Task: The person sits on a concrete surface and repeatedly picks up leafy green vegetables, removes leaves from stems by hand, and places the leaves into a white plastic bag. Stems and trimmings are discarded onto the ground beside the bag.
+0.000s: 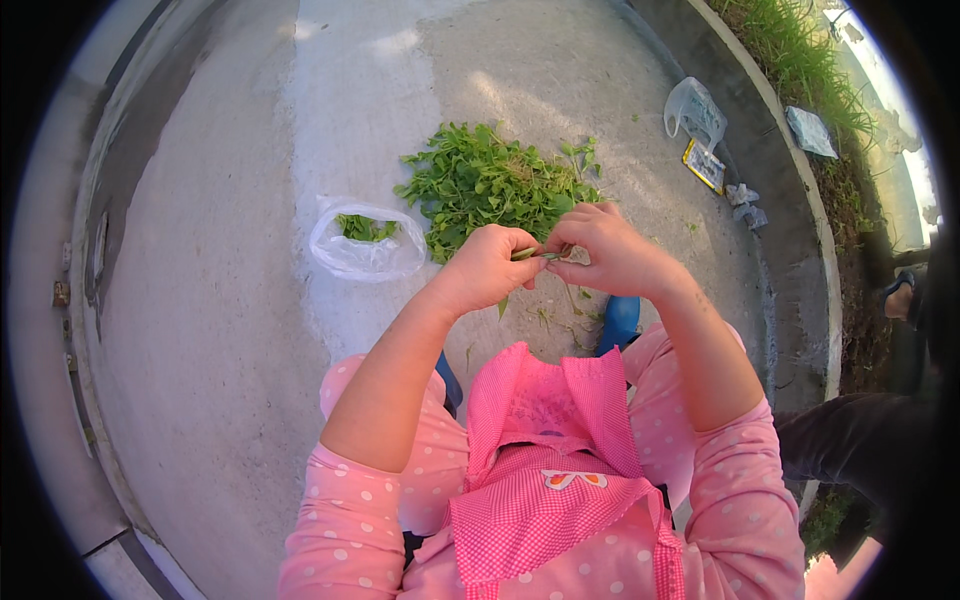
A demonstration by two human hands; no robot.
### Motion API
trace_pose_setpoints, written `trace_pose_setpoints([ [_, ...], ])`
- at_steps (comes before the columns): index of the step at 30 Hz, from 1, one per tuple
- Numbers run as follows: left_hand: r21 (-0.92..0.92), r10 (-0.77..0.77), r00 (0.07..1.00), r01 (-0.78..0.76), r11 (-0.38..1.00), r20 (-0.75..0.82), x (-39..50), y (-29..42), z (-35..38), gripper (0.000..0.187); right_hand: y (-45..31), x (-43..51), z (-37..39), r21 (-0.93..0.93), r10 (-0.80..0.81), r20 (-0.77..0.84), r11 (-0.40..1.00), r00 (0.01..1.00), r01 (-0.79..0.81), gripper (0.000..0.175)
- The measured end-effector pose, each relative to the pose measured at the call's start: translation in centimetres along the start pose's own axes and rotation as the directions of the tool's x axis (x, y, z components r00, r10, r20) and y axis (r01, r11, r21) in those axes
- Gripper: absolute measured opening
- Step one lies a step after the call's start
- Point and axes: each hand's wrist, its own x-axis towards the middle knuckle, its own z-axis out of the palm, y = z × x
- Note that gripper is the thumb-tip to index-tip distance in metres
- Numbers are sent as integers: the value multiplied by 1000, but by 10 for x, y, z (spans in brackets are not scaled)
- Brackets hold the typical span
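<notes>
My left hand and my right hand meet above the ground, fingertips nearly touching. Between them they pinch a thin green plant stem, and a leaf hangs below my left hand. Just beyond the hands a heap of leafy green plants lies on the concrete, partly covered by my right hand. To its left stands a white translucent plastic bag, its mouth wide, with some green leaves inside.
Stem scraps lie near the blue shoes. Along the concrete curb at right are a clear plastic bag, a yellow-edged packet and crumpled plastic. Another person's dark-clothed leg is at the right edge.
</notes>
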Motion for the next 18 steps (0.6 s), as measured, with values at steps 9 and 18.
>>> trace_pose_setpoints([
  [9, -50, 24, 999, -25, 998, -25, -4, 6, -4, 15, 2, 0, 1, -58, -16, -76, 998, 997, 11, 12],
  [18, -21, 30, 999, -31, 999, -34, -2, 7, -1, 18, -1, 3, 6, -205, -115, -203, 976, 972, 73, 7],
])
